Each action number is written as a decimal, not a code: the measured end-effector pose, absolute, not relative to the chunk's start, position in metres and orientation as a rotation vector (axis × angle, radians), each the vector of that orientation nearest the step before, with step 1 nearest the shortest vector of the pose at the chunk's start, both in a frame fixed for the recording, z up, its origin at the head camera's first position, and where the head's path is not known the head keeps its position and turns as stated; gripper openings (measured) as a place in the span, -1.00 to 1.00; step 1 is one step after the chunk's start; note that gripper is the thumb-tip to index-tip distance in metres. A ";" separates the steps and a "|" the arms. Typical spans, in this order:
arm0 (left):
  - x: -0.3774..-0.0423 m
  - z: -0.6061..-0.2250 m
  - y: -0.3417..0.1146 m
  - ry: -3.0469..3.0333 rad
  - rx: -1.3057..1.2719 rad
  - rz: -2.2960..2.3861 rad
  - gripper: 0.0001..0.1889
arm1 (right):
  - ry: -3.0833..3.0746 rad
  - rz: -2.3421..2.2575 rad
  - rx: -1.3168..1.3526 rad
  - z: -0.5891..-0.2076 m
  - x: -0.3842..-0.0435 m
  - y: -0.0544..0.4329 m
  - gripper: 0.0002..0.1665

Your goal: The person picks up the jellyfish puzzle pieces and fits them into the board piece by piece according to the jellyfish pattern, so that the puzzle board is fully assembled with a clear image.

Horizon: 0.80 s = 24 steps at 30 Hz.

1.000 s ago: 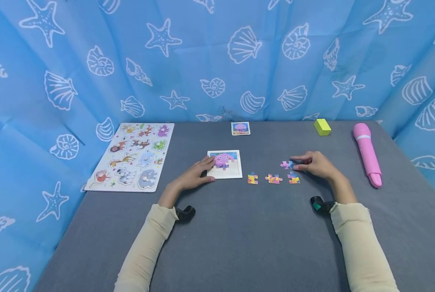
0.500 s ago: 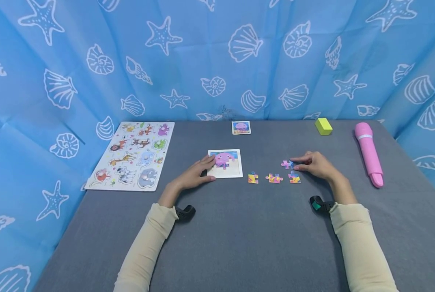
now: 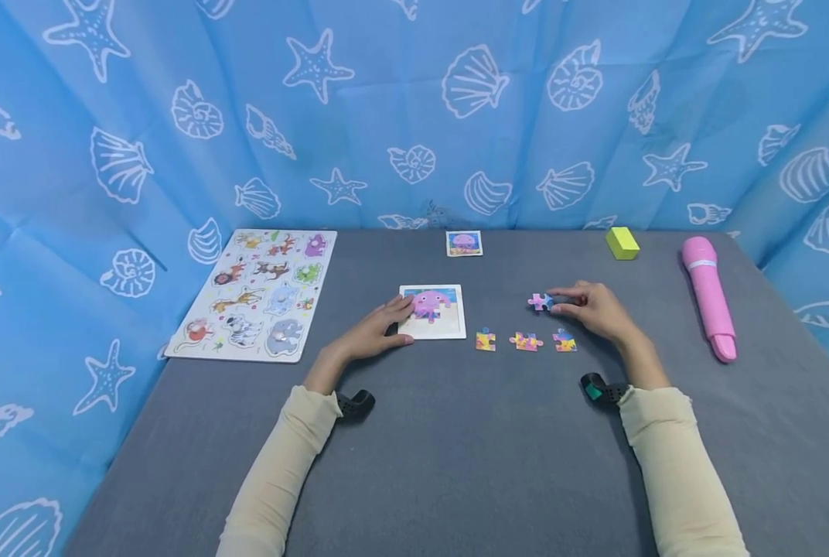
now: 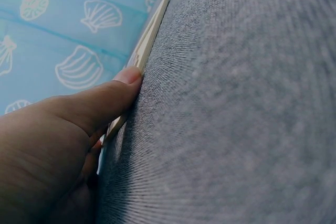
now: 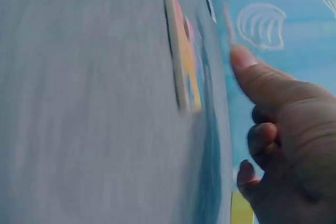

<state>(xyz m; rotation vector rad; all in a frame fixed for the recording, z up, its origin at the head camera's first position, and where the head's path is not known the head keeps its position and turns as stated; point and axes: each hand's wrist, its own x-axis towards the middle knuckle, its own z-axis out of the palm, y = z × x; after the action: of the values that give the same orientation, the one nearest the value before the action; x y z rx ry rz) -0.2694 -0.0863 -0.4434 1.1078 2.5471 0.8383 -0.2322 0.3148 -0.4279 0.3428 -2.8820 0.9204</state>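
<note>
My left hand (image 3: 373, 331) rests at the left side of a small wooden jigsaw tray (image 3: 449, 329), fingers over its edge and thumb by its near corner. In the left wrist view the thumb (image 4: 113, 95) touches the tray's side. Part of a pink octopus picture (image 3: 428, 302) fills the upper tray; bare wood shows lower right. Right of it, my right hand (image 3: 595, 309) pinches a pink and blue jigsaw piece (image 3: 540, 302) between thumb and fingers, raised over the table. Three loose pieces lie in a row: left (image 3: 485, 340), middle (image 3: 526, 341), right (image 3: 564, 340).
A small octopus picture card (image 3: 464, 244) lies at the back, with a yellow-green block (image 3: 622, 243) to its right. A pink toy microphone (image 3: 710, 298) lies far right. An animal puzzle board (image 3: 206, 305) occupies the left. A blue shell-print curtain (image 3: 359, 139) hangs behind the table.
My right hand has lifted the pink and blue jigsaw piece and shifted slightly left and away from the row. The left hand has stayed at the tray.
</note>
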 end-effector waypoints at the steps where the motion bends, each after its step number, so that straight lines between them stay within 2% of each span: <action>1: -0.269 -0.443 -0.086 2.548 1.110 0.838 -0.27 | -2.865 0.923 0.347 -0.427 -0.234 0.310 -0.65; 15: -0.270 -0.446 -0.087 2.544 1.099 0.837 -0.27 | -2.895 1.075 0.481 -0.423 -0.261 0.206 -0.67; 24: -0.271 -0.446 -0.087 2.541 1.079 0.842 -0.27 | -2.869 1.062 0.570 -0.426 -0.264 0.178 -0.66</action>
<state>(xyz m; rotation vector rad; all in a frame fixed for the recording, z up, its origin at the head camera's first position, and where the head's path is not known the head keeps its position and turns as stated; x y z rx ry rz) -0.2707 -0.0868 -0.4456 1.0790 2.5407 0.8425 -0.2643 0.1775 -0.4258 0.5700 -2.8688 1.0618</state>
